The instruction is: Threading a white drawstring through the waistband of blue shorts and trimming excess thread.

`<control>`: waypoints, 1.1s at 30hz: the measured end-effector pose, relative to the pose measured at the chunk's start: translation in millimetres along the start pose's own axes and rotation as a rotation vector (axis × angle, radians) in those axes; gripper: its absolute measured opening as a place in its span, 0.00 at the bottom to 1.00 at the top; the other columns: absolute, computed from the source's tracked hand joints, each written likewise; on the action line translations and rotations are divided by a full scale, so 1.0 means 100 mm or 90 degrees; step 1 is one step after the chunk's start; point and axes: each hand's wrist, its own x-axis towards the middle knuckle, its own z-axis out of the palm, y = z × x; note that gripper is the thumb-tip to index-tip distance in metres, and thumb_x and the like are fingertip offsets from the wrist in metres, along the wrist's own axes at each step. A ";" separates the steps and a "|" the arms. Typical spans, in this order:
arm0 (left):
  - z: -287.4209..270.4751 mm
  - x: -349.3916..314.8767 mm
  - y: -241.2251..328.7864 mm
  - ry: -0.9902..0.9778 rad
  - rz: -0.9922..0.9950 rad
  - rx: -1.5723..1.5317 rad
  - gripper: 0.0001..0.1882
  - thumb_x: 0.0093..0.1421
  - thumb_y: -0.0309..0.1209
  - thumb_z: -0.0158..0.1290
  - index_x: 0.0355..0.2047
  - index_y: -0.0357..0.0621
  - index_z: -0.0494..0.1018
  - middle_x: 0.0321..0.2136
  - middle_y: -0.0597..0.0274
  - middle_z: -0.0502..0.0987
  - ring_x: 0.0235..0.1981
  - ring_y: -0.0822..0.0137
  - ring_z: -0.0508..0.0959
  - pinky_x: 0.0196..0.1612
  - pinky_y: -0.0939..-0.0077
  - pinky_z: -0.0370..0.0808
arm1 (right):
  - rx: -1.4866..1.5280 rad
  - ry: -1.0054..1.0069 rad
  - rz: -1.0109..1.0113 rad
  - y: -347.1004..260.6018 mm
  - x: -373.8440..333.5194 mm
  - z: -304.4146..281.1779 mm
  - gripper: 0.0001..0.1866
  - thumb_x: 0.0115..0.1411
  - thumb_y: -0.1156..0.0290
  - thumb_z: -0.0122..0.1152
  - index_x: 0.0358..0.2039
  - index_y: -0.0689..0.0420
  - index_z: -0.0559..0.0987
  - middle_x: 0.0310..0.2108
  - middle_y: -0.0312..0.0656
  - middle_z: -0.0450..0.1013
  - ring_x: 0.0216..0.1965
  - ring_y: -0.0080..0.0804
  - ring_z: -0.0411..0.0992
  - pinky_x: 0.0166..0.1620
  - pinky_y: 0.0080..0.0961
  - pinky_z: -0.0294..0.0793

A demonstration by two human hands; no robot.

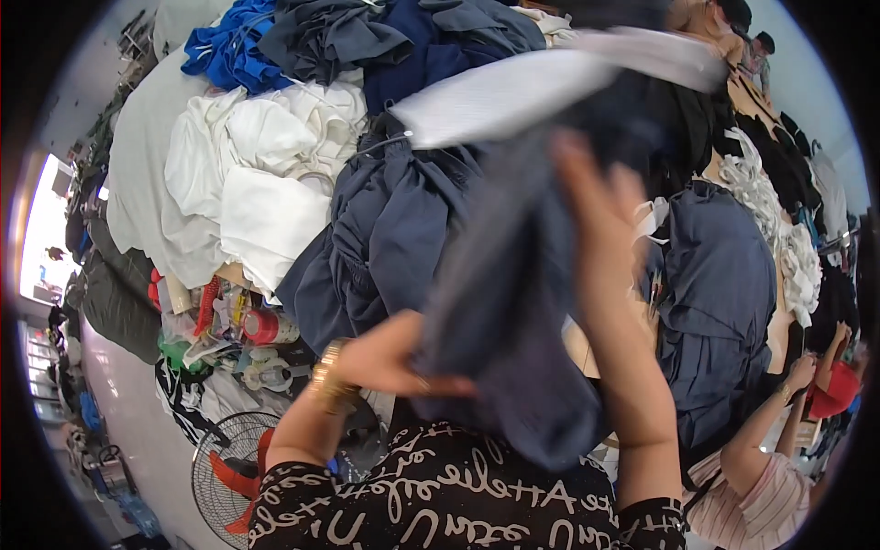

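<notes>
**Dark navy garment (513, 321), one piece, loose, raised between two hands in front of the wearer's chest**

Left hand (390, 357): low, gold bracelet (328, 374) at the wrist; thumb and fingers clamped on the garment's near-left edge. Right hand (600, 197): higher, against the far-right side; blurred, so whether it grips cannot be told. The spacing, high against low, probably serves to spread the limp cloth and lift it off the pile.

White strip (513, 96): blurred, above the garment; whether attached cannot be told.

Navy heap (385, 229): gathered, just beyond the left hand, likely the nearest thing for loose cloth to snag on.

White cloth pile (270, 215): left of the heap. Blue cloth (234, 46): far left.

Navy stack (720, 266): right, on the bench (781, 330); the right forearm stands between it and the garment.

Red-and-white container (259, 326): lower left, among small clutter. Fan (229, 472): below, orange blades.

Co-worker in striped shirt (747, 500): lower right.
</notes>
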 end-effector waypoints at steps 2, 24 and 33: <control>-0.27 -0.23 -0.09 0.129 -0.248 0.055 0.19 0.50 0.32 0.60 0.40 0.35 0.71 0.32 0.59 0.77 0.34 0.74 0.74 0.39 0.75 0.71 | -0.075 -0.069 0.170 0.40 0.21 0.37 0.28 0.56 0.51 0.54 0.44 0.66 0.72 0.40 0.51 0.71 0.46 0.37 0.70 0.50 0.24 0.64; -1.43 0.90 -1.84 0.286 -0.063 0.841 0.30 0.57 0.32 0.47 0.59 0.68 0.55 0.63 0.57 0.46 0.59 0.43 0.54 0.56 0.46 0.57 | -0.446 -0.431 -0.033 1.49 -1.24 0.23 0.36 0.52 0.51 0.55 0.61 0.40 0.56 0.64 0.49 0.39 0.64 0.54 0.39 0.58 0.62 0.40; -1.34 1.17 -1.81 0.196 -0.239 0.948 0.26 0.58 0.41 0.46 0.58 0.69 0.58 0.63 0.63 0.44 0.62 0.45 0.48 0.55 0.35 0.51 | -0.320 -0.415 -0.018 1.43 -1.32 -0.20 0.25 0.54 0.59 0.55 0.52 0.52 0.67 0.56 0.49 0.57 0.59 0.45 0.55 0.58 0.44 0.54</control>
